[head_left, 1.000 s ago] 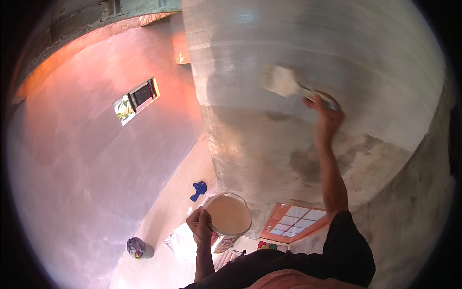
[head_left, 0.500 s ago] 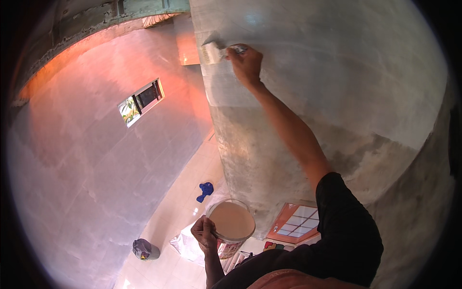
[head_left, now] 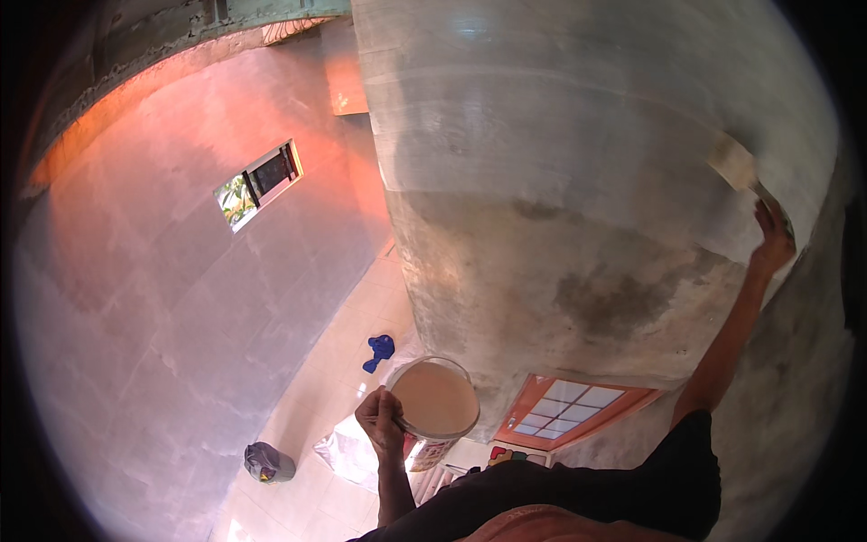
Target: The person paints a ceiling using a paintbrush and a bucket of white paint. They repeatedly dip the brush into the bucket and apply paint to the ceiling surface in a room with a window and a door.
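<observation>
In the head view, the right hand [head_left: 774,242] is near three o'clock, its fingers closed around the handle of a wide, pale brush [head_left: 736,164]. The brush slants toward ten o'clock from the hand, its bristle end at or very near the grey wall [head_left: 542,117] (blur hides whether they touch). The left hand [head_left: 383,421] is between six and seven o'clock, gripping the edge of a bucket [head_left: 432,452] on the bucket's nine-o'clock side. The bucket is at six o'clock, its open top facing the camera, with beige liquid [head_left: 433,397] inside.

A dark patch [head_left: 610,300] marks the wall just past three o'clock, and a door [head_left: 517,421] with an orange-brown frame and glazed panes is toward half past four. On the pale floor [head_left: 348,330], a blue cloth [head_left: 379,350] and a grey bin [head_left: 282,467] lie toward seven o'clock; a small window [head_left: 239,203] opens at ten o'clock.
</observation>
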